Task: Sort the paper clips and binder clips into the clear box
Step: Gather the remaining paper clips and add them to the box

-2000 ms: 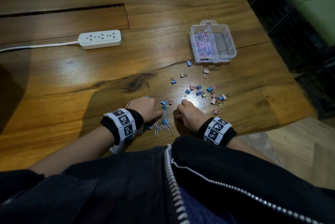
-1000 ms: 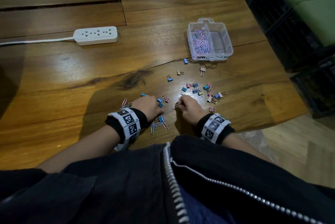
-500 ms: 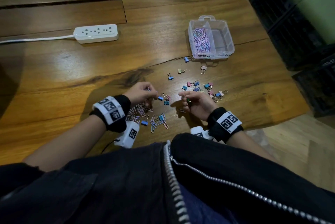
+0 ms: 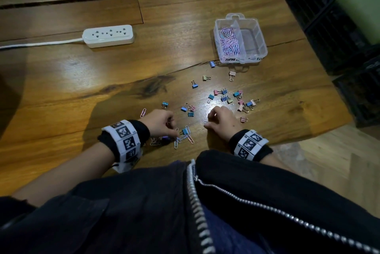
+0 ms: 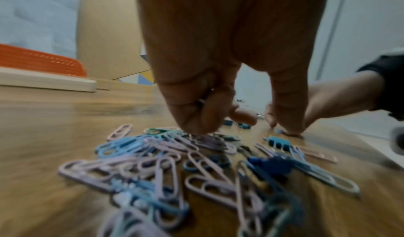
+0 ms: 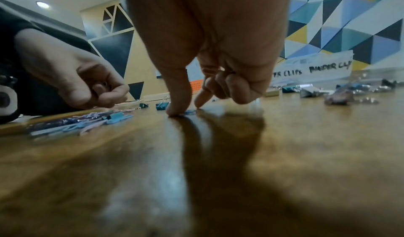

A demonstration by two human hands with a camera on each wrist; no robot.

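Observation:
The clear box (image 4: 261, 33) stands at the far right; its left compartment holds pink and blue paper clips (image 4: 229, 41), its right one looks empty. Coloured binder clips (image 4: 226, 97) lie scattered between box and hands. My left hand (image 4: 164, 124) is over a pile of paper clips (image 5: 174, 163), fingers (image 5: 196, 118) curled round something metal, tips touching the pile. My right hand (image 6: 189, 108) pinches a blue paper clip (image 6: 190, 111) flat on the wood between thumb and index; its other fingers are curled in.
A white power strip (image 4: 108, 36) with its cord lies far left on the wooden table (image 4: 102, 80). The table edge runs close on the right, with black crates (image 4: 339, 27) beyond it. A lone pink paper clip (image 4: 143, 112) lies left of my left hand.
Half a second ago both hands were lifted, the right one turned palm up. Now both are down at the table, the left on the paper clip pile, the right pinching a clip.

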